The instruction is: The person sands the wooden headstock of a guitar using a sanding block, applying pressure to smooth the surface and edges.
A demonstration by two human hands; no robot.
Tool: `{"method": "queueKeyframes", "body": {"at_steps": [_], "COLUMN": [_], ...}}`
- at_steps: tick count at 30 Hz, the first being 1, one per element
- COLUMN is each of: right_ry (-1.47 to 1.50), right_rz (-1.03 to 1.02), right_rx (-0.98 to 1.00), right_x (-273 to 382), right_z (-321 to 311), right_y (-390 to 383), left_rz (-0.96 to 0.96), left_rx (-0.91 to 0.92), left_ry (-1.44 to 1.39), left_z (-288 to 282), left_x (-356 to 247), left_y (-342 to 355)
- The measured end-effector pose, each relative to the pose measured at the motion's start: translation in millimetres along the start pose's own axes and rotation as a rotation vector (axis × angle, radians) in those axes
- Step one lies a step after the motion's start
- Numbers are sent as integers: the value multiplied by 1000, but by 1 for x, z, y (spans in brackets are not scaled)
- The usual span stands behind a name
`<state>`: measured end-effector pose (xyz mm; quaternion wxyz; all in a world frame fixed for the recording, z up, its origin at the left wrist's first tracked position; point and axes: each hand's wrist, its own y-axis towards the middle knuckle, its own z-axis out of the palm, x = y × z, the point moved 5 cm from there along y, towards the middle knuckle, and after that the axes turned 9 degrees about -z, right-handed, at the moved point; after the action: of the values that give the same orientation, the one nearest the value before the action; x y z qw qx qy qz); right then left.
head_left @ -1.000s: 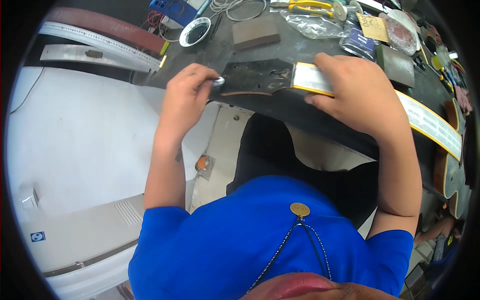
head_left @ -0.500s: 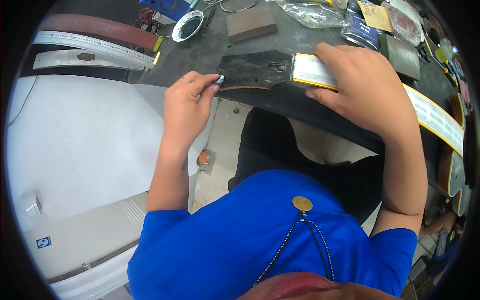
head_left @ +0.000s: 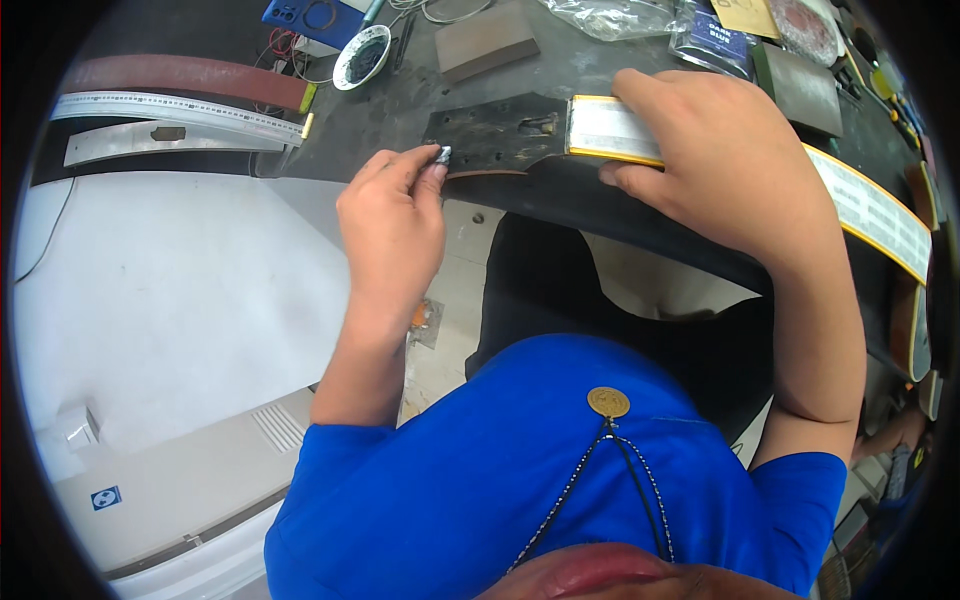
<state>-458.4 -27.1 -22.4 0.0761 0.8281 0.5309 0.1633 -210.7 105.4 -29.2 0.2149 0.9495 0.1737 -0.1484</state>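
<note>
A guitar with a dark, bare-wood headstock (head_left: 495, 133) lies along the bench edge. White covering with yellow tape edges hides the fretboard (head_left: 592, 130) on its neck. My left hand (head_left: 392, 215) is closed in a pinch on a small whitish wad (head_left: 443, 155), which touches the headstock's left end. Around the neck, just beside the headstock, my right hand (head_left: 725, 160) is wrapped, thumb on the near side and fingers over the far side. Farther right, the guitar's body (head_left: 910, 325) shows only in part.
On the bench stand a small white bowl of dark paste or liquid (head_left: 362, 58), a brown block (head_left: 487, 42) and a grey metal block (head_left: 798, 90). Clear plastic and a dark packet (head_left: 710, 42) lie behind. At left are a ruler (head_left: 180, 108) and a long reddish bar (head_left: 190, 76).
My left hand has shifted slightly right, its pinched wad still at the headstock's end. My right hand keeps its hold on the neck. The whole view has shifted a little.
</note>
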Motion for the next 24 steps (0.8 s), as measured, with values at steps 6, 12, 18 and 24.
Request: {"method": "queueKeyframes", "body": {"at_steps": [6,12,18,24], "right_ry": [3,7,3,3], "right_rz": [-18,18,-10,16], "right_rx": [-53,11,-42,-26], "right_x": [-1,0,4,-1], "right_z": [2,1,-5,-2], "right_y": [-1,2,3,-1], "left_rz": [43,108,296,22], "left_rx": [19,33,-13,118], "left_ry": [-178,-190,-229,-466], "left_z": [3,5,5,-22], "left_x": [-39,-56,-89,-40], "left_y": [-6,-6,-11,20]}}
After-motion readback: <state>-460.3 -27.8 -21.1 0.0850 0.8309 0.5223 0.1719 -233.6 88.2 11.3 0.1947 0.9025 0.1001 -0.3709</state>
